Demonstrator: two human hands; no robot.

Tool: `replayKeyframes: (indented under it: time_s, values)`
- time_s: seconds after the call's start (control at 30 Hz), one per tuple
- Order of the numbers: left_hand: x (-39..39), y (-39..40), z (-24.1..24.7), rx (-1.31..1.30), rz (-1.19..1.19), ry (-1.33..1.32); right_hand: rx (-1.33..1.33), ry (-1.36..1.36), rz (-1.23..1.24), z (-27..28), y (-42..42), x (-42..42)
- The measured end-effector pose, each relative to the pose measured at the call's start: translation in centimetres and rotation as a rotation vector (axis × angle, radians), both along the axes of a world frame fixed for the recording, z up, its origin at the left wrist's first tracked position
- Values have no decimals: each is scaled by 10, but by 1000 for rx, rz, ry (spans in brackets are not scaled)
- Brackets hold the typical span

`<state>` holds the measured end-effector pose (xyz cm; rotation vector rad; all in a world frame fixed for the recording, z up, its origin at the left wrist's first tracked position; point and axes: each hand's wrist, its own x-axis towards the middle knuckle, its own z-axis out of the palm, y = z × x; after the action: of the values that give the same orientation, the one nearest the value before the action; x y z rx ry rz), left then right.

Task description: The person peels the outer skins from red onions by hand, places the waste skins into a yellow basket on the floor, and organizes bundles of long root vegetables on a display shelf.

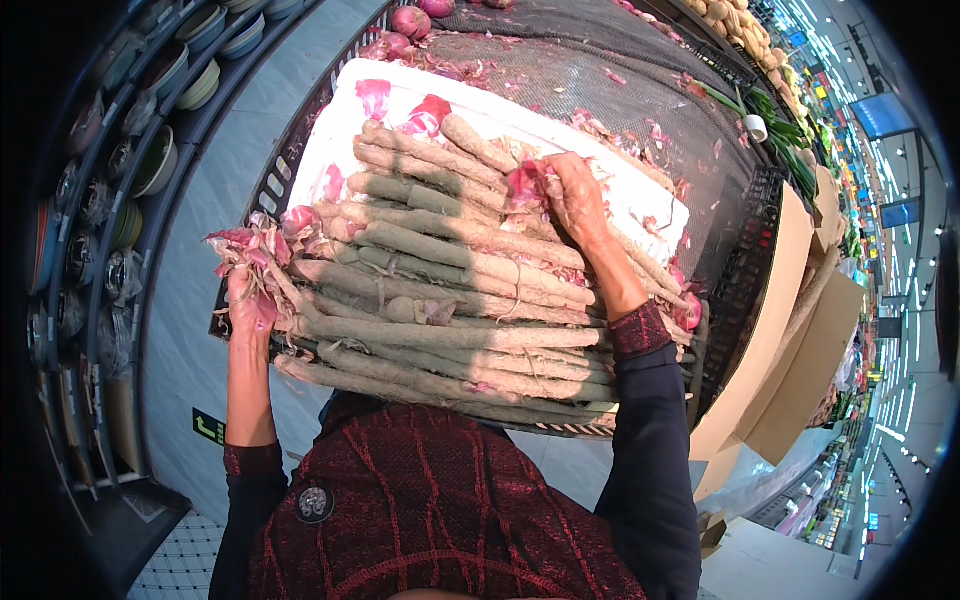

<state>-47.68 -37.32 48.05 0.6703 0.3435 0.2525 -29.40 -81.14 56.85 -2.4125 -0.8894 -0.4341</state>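
A bundle of dry red onion skins (259, 244) fills my left hand (251, 304), at the left ends of the stacked yams. My right hand (576, 196) pinches a smaller clump of red onion skin (527, 184) above the upper part of the pile. Long brown Chinese yams (465, 330) lie side by side in front of me, with a shadow across their middle. Behind them, a white foam board (319, 161) carries more yams and loose skin pieces. Beside my left hand a red onion (300, 220) rests against the yams.
Black mesh cloth (637, 97) strewn with onion skins covers the display beyond. Several red onions (411, 22) sit at its far left. Cardboard sheets (757, 315) stand along the right side. A shelf of bowls (157, 157) rises on the left, across the tiled floor (202, 247).
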Motion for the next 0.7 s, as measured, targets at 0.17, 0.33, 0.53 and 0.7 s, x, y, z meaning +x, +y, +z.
replayKeyframes:
  time_s: [0.17, 0.33, 0.53, 0.7]
  values:
    - [-2, -7, 8, 21, 66, 57, 800, 501, -214, 49, 0, -5]
    - [-1, -5, 7, -5, 23, 42, 919, 422, -270, 60, -44, -2]
    - [4, -9, 12, 0, 31, 59, 472, 425, -444, 0, -71, -15]
    - [2, -8, 17, 5, 10, 35, 121, 99, -309, -11, -62, -12]
